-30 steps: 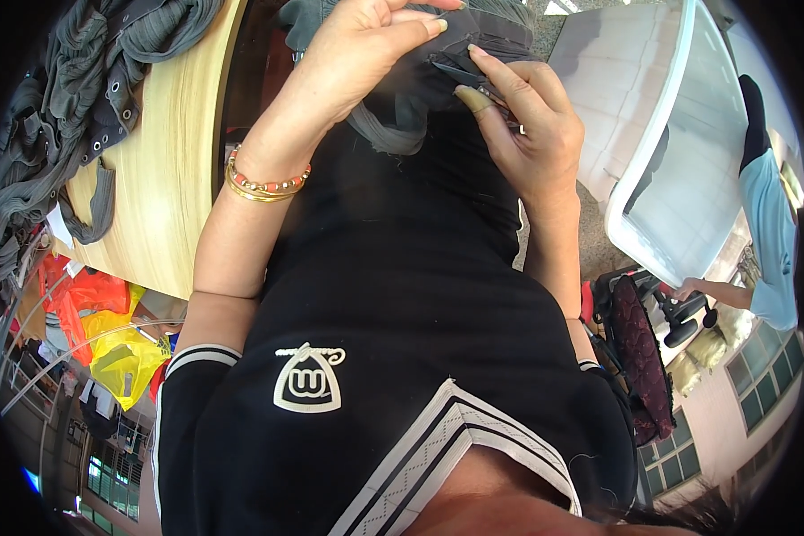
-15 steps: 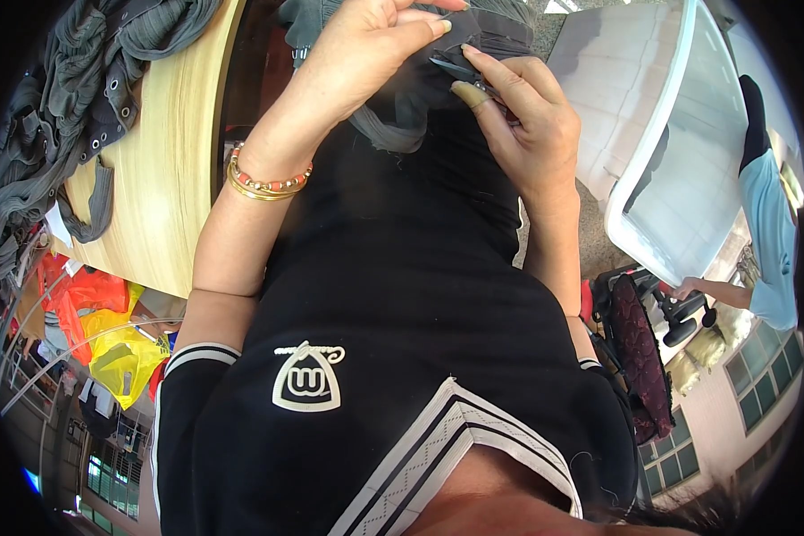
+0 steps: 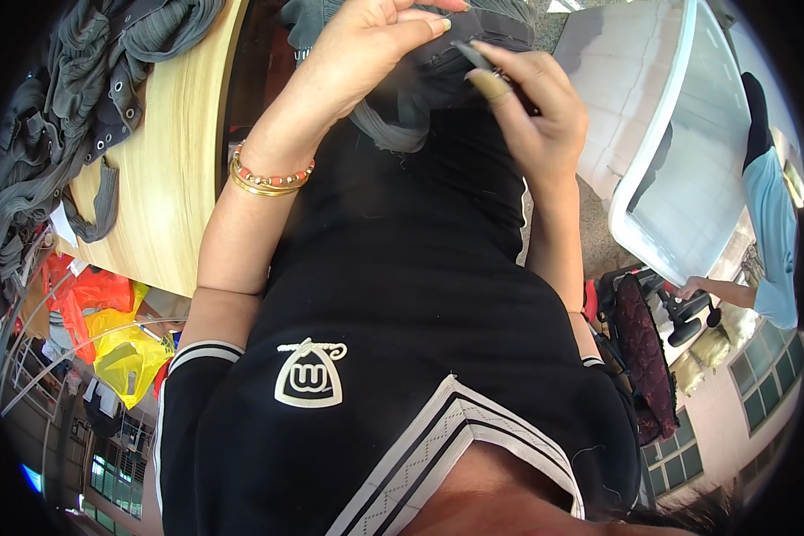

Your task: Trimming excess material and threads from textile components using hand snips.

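On my lap lies a dark grey garment (image 3: 391,127) with a ribbed, crinkled part and a strap-like loop hanging toward me. My left hand (image 3: 353,67) pinches the garment's edge near the top of the view; its fingertips are partly cut off by the frame. In my right hand (image 3: 545,112) is a pair of small thread snips (image 3: 471,55), held between thumb and forefinger with the blades pointing toward the left hand. The thumb wears a yellowish cover. The snips' grip is mostly hidden by the fingers.
To the left, a pile of grey garments with metal eyelets (image 3: 71,116) covers part of a light wooden table (image 3: 174,134). A large translucent plastic bin (image 3: 665,134) stands on the right. Red and yellow bags (image 3: 121,348) sit lower left. A person in light blue (image 3: 773,241) is at far right.
My right hand has drawn slightly right with the snips, away from the cloth and the left hand. The blades look closer together. My left hand has hardly moved.
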A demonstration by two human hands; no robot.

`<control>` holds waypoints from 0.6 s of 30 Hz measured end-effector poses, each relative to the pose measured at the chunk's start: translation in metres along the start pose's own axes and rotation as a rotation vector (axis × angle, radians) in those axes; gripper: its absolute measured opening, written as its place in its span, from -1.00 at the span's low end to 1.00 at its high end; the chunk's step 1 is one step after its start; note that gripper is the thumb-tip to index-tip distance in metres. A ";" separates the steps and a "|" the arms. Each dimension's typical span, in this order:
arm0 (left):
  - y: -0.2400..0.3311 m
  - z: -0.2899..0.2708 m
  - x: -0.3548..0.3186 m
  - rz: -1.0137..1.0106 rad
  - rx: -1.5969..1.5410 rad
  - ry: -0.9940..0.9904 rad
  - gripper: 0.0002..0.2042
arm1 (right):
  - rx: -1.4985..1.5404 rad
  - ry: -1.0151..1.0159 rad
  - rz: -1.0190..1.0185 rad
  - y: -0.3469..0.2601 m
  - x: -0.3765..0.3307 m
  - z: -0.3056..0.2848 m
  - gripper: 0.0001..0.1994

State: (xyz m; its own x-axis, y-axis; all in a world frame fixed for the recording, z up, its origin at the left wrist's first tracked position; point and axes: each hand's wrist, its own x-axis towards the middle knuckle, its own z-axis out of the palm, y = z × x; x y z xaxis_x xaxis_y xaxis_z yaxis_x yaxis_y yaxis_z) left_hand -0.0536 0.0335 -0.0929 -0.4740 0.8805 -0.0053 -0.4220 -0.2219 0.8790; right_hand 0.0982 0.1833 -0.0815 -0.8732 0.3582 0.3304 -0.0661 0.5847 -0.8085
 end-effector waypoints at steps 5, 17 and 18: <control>0.025 0.010 0.004 -0.237 -0.060 0.149 -0.74 | 0.616 -0.024 0.569 0.016 0.008 0.003 -0.62; 0.052 -0.009 0.003 -0.410 0.448 -0.135 -0.74 | 0.711 0.136 0.460 0.031 0.009 -0.057 -0.88; 0.053 -0.009 0.004 -0.431 0.397 -0.155 -0.77 | 0.660 0.130 0.453 0.031 0.009 -0.063 -0.86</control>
State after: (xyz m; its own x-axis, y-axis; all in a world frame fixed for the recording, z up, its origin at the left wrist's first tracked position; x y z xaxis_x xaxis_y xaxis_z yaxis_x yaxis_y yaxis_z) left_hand -0.0851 0.0218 -0.0511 -0.1938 0.9139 -0.3567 -0.2162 0.3149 0.9242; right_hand 0.1190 0.2502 -0.0728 -0.8229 0.5629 -0.0768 -0.0263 -0.1727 -0.9846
